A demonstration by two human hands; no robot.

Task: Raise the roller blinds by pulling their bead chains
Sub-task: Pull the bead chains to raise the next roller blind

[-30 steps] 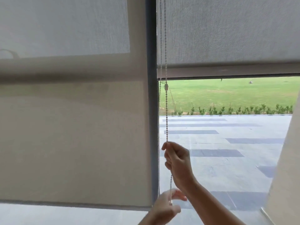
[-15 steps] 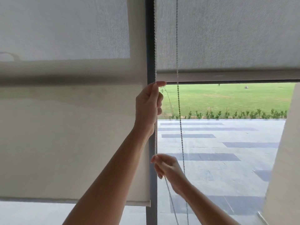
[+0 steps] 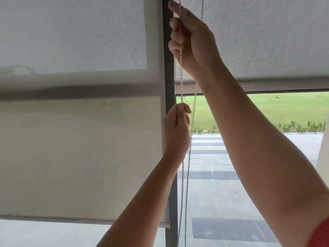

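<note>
The bead chain [image 3: 181,82] hangs just right of the dark window frame [image 3: 167,122]. The right hand [image 3: 192,38], high beside the frame, has its grip closed around the chain; below it, the left hand [image 3: 177,129] pinches the same strand. The right roller blind [image 3: 267,41] hangs partly raised; the left roller blind [image 3: 80,139] hangs lower.

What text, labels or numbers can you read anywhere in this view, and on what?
None. No legible text shows on the right blind, the left blind, the bead chain or the window frame. The small object far out on the lawn is too tiny to read.
</note>
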